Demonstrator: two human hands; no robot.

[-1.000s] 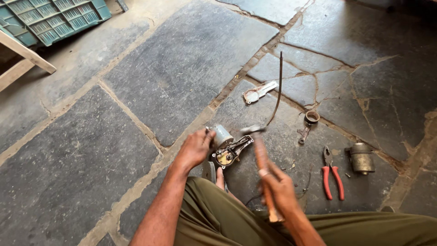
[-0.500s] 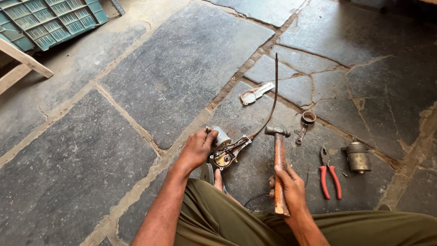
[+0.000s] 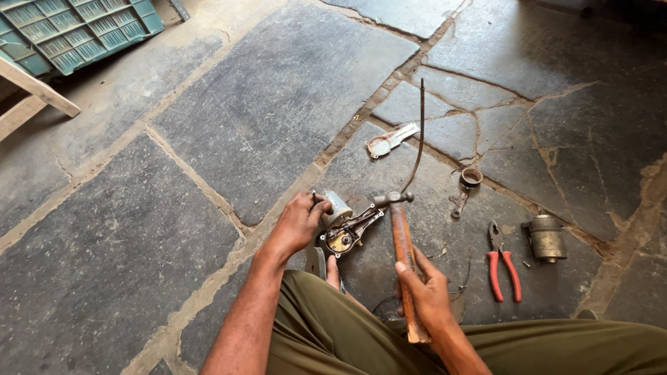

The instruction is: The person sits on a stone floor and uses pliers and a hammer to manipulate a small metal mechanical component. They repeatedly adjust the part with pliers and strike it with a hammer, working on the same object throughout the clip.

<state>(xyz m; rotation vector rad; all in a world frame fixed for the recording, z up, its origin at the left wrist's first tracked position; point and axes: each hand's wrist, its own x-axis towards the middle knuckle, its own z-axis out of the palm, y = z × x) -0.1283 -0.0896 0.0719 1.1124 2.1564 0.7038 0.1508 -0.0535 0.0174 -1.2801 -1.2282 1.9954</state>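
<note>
Hammer [image 3: 401, 236] now lowered from raised blur, head beside motor part [image 3: 345, 223]; right hand [image 3: 425, 292] grips handle, left hand [image 3: 300, 223] clamps part on floor.

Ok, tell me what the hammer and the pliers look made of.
Hammer: dark dull metal head, apparently steel; brown grained handle, likely wood. Pliers: grey metal jaws, red smooth grips, probably plastic or rubber coating.

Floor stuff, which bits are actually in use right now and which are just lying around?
In use:
left hand on the motor part
right hand gripping the hammer

Lying about:
red pliers
metal cylinder
flat plate
small ring
thin rod
green crate
</note>
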